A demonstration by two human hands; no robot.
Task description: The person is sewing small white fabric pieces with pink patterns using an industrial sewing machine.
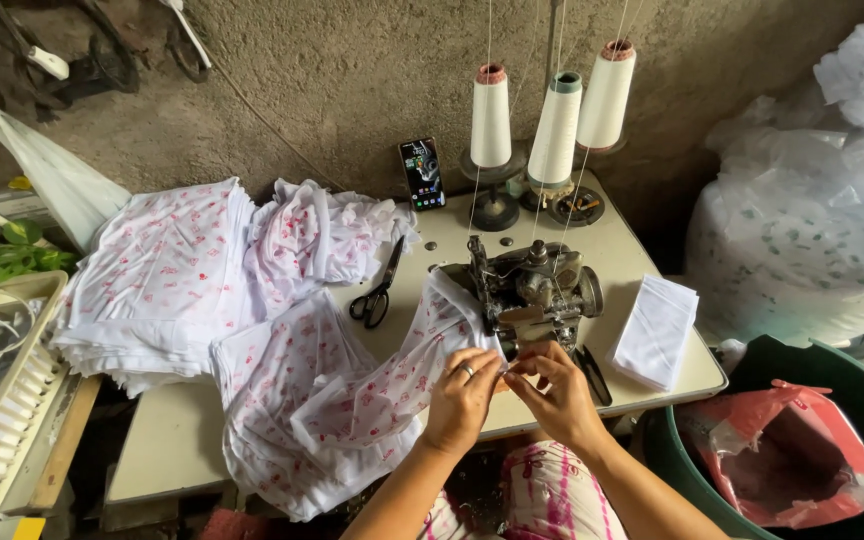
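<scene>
Pinching the edge of a white cloth printed with red motifs (372, 400), our left hand (464, 395) and right hand (552, 390) meet just in front of the sewing machine (532, 290); the left hand's fingers, one with a ring, are pressed together over the fabric, and the right hand's thumb and forefinger grip the same edge right below the machine's foot. We see the cloth run from our fingers up to the machine and spill down to the left over the front edge of the pale table (172, 450). Just right of our right hand lies a dark tool (592, 372) we cannot identify, and beyond it a folded white stack (657, 330) near the table's right edge. Black scissors (377, 295) lie left of the machine, beside more printed fabric heaped in a pile (167, 280). At the back stand three thread cones (555, 128) on their stand, with a phone (422, 173) propped against the rough wall. Off the table to the right sits a dark green tub (852, 400) holding a pink bag (802, 450).
</scene>
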